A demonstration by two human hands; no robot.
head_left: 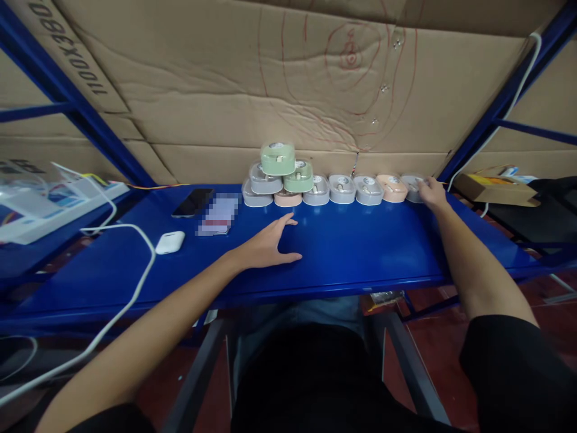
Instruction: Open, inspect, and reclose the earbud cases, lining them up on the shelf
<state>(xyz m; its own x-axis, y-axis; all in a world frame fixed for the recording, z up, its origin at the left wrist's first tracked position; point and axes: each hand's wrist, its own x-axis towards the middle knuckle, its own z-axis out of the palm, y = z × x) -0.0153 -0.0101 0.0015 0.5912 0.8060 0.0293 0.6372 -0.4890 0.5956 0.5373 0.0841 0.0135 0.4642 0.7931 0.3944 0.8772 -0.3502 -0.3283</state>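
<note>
A row of small rounded plastic cases with clear lids stands along the back of the blue table. At its right end, my right hand (433, 193) has its fingers closed on a grey case (412, 188). Beside that one sit a peach case (391, 188) and more grey cases (368, 190). On the row's left end, a grey case (265, 178) and a green case (298, 176) form a second layer, topped by another green case (277, 159). My left hand (269, 243) hovers low over the table in front of the stack, thumb and fingers apart, holding nothing.
On the left of the blue table (360, 252) lie a dark phone (193, 202), a second phone with a blurred screen (220, 213) and a white earbud case (170, 242). A white cable (146, 282) crosses the left side. Cardboard (202, 90) backs the table between blue frame posts.
</note>
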